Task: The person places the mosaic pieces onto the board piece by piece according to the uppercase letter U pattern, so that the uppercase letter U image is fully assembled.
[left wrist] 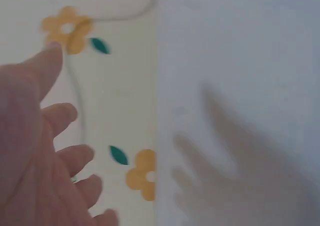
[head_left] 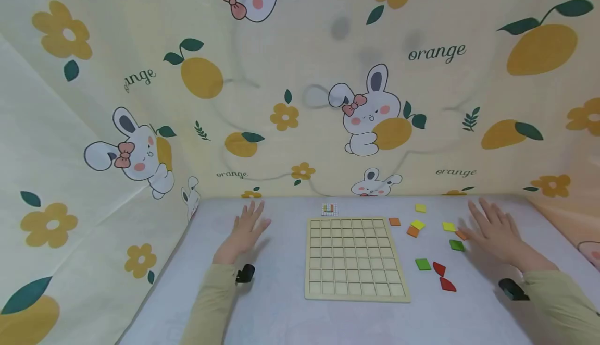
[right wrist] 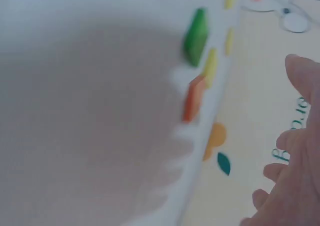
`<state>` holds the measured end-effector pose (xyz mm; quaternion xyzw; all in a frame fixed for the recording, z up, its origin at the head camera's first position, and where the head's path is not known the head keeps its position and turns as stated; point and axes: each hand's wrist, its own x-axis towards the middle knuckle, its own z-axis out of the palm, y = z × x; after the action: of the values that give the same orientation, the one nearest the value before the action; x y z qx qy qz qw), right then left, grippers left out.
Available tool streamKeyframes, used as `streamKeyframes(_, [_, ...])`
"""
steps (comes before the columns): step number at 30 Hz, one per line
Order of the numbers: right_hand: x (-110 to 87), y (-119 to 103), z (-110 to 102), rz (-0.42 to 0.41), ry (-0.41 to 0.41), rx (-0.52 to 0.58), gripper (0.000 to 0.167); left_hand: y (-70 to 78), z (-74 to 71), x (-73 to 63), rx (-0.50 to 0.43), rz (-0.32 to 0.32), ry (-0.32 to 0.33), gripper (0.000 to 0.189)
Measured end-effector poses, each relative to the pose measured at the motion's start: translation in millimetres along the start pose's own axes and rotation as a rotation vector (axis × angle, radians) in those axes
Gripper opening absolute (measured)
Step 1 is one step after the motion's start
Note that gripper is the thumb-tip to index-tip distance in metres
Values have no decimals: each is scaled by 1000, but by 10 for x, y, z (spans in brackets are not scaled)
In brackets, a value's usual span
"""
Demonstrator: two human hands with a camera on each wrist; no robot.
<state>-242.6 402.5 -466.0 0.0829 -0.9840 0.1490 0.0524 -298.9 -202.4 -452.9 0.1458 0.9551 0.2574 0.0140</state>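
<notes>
In the head view my left hand hovers left of a wooden grid board, fingers spread and holding nothing. My right hand, likewise spread, hangs above the table's right side near an orange tile, a yellow tile and a green tile. Nearer the board lie another green tile, two red curved-edge pieces, more yellow tiles and orange tiles. Both wrist views show the fingers extended, with shadows on the table below.
A small card with a coloured pattern lies behind the board. The pale table meets a curtain printed with rabbits and oranges at its back edge and sides. A dark wrist camera sits at the left cuff.
</notes>
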Motion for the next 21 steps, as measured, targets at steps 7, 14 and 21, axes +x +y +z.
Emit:
streamKeyframes(7, [53,-224,-155,63,-54,336,86,64,-274,-64,-359,-34,15,74])
streamKeyframes(14, [9,-427,-196,122,-15,545,82,74,-259,-105,-745,-64,-7,63])
streamKeyframes(21, [-56,-451,-31,172,-2,722,75,15,14,-119,-1033,-118,-105,56])
